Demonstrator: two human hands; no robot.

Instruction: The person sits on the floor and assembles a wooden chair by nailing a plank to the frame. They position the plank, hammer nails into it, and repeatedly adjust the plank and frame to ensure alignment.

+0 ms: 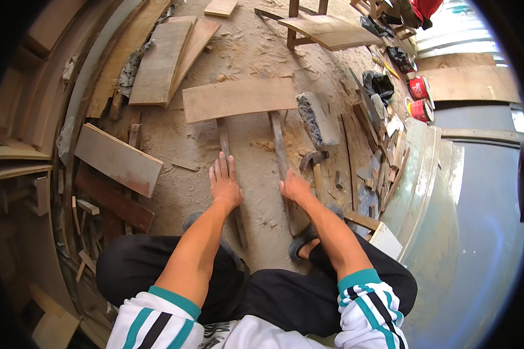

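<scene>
Two long wooden strips lie roughly parallel on the dusty floor between my feet, pointing away from me. A rectangular plywood board [239, 100] rests across their far ends. My left hand [225, 184] lies flat on the left wooden strip [239, 224], fingers stretched forward. At the right wooden strip [278, 142], my right hand [296, 186] is closed with its fingers curled against the wood; the palm side is hidden. Just right of that hand is a claw hammer [317, 177], its dark head pointing away from me.
A rough concrete block [320, 119] sits beyond the hammer. Loose boards [119, 157] are at left, and wood scraps [384, 168] pile up at right. Red paint cans [418, 87] stand farther off. A plywood-topped stand [330, 32] and a partly visible person in red [426, 9] are at the back.
</scene>
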